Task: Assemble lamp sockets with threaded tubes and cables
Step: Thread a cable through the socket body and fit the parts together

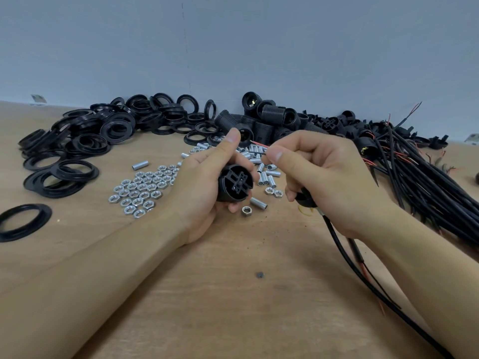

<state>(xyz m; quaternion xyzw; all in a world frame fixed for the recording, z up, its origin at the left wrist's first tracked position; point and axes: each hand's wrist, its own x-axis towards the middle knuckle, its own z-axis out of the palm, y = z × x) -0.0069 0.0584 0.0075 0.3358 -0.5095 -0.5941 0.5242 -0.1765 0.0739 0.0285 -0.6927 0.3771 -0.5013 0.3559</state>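
Socket [235,183] gripped by left hand [207,177] | right hand [324,174] fingers pinch cable [363,278] wires | no legible writing

Two hands are showing at frame centre, the left hand [207,177] gripping one black socket body [235,183] and the right hand [324,177] pinching one cable [363,275] by its wire ends. Hex nuts [140,190] are lying left of centre, roughly forty; threaded tubes [261,164] numbering some two dozen. Ring piles [103,133], upper left, and the cable bundle [427,182], right, are overlapping too heavily to count.
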